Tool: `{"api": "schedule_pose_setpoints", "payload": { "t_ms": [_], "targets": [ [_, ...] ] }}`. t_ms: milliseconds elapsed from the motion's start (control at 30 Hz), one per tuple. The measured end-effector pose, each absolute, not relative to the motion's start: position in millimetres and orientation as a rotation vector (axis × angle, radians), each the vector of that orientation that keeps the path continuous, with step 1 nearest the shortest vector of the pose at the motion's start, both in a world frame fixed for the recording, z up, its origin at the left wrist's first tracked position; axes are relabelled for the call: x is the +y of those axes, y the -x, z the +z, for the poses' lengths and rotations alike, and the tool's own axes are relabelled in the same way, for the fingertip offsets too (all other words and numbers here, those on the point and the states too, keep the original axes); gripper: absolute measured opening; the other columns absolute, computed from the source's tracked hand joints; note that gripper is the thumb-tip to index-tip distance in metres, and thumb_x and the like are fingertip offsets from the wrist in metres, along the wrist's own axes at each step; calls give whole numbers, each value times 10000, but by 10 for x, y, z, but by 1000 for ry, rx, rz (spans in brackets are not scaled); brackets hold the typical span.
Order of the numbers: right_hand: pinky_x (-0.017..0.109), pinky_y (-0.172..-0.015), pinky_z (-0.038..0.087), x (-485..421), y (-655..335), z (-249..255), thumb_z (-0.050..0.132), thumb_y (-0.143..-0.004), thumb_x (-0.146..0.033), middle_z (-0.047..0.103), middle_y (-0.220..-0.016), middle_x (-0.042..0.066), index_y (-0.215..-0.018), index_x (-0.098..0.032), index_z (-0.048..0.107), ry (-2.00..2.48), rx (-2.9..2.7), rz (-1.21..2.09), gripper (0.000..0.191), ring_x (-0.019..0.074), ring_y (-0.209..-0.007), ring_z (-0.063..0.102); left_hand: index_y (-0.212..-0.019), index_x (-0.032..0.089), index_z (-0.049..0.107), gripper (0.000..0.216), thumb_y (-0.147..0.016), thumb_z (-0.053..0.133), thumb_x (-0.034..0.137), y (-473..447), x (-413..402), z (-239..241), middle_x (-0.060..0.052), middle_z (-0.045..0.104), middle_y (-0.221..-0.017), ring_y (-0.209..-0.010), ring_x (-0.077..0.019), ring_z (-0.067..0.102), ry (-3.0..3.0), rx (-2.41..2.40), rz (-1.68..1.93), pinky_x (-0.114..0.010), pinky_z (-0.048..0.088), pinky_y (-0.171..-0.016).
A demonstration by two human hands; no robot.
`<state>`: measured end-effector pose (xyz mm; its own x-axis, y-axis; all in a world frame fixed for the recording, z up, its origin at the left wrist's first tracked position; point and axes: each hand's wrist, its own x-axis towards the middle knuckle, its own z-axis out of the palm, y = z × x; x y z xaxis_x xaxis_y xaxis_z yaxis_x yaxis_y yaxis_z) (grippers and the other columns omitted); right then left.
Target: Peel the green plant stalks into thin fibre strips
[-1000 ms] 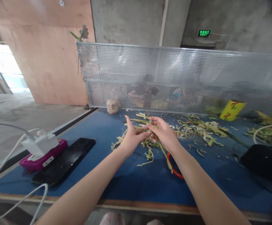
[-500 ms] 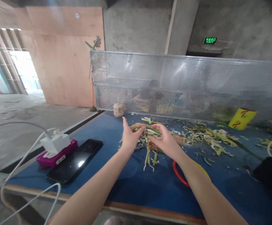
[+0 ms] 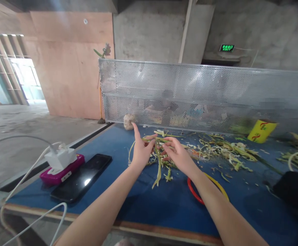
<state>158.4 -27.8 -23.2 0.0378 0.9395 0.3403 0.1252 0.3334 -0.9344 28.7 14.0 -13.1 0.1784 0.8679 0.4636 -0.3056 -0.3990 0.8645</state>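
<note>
My left hand [image 3: 141,150] is raised over the blue table [image 3: 149,201], index finger pointing up, the other fingers curled round a bunch of green and pale plant strips [image 3: 159,160]. My right hand [image 3: 178,155] faces it from the right, fingers bent and pinching the same strips. Long limp strips hang down from between both hands toward the table. More peeled strips [image 3: 223,147] lie scattered behind and to the right.
A black phone [image 3: 83,177] and a pink box with a white charger [image 3: 60,164] lie at left, with white cables. A red and yellow ring [image 3: 193,191] lies under my right forearm. A perforated metal screen [image 3: 202,95], a yellow roll [image 3: 261,131] and a black object [image 3: 292,186] stand at back and right.
Both hands stayed together on the strips. The hanging strips shifted and now dangle longer between them. The view moved slightly, showing more of the yellow ring.
</note>
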Motion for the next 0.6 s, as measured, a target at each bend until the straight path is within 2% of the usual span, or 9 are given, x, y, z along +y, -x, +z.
{"api": "schedule_pose_setpoints", "payload": {
  "t_ms": [167, 300, 433, 500, 600],
  "targets": [
    [273, -547, 496, -280, -1550, -249, 600, -675, -220, 532, -792, -9, -1006, -237, 407, 1083, -1447, 902, 384, 125, -663, 561, -1323, 343, -159, 954, -742, 569, 136, -273, 144, -151, -87, 646, -943, -439, -66, 493, -1545, 557, 1445, -199, 405, -395],
    [283, -558, 491, -272, -1579, -244, 588, -669, -172, 505, -727, -39, -998, -244, 395, 1053, -1494, 906, 388, 122, -609, 578, -1336, 360, -91, 950, -719, 601, 151, -233, 154, -160, -87, 640, -951, -437, -71, 509, -1607, 629, 1493, -195, 410, -379],
    [303, -540, 495, -286, -1571, -233, 540, -712, -184, 493, -775, -21, -1050, -276, 358, 1016, -1479, 941, 395, 139, -601, 592, -1343, 304, -118, 1007, -690, 638, 173, -199, 134, -143, -62, 666, -770, -368, -89, 506, -1583, 728, 1483, -188, 381, -324],
    [295, -531, 483, -297, -1561, -235, 506, -734, -169, 495, -789, -14, -1073, -289, 347, 1021, -1510, 889, 394, 128, -578, 574, -1347, 287, -112, 995, -696, 633, 181, -200, 110, -126, -54, 666, -711, -362, -106, 519, -1579, 766, 1474, -184, 371, -308],
    [307, -587, 475, -312, -1571, -232, 423, -774, -131, 511, -854, 7, -1110, -303, 365, 1063, -1666, 644, 382, 116, -596, 546, -1336, 301, -148, 974, -726, 603, 194, -218, 82, -106, -69, 672, -764, -411, -125, 562, -1558, 741, 1441, -176, 380, -306]
  ]
}}
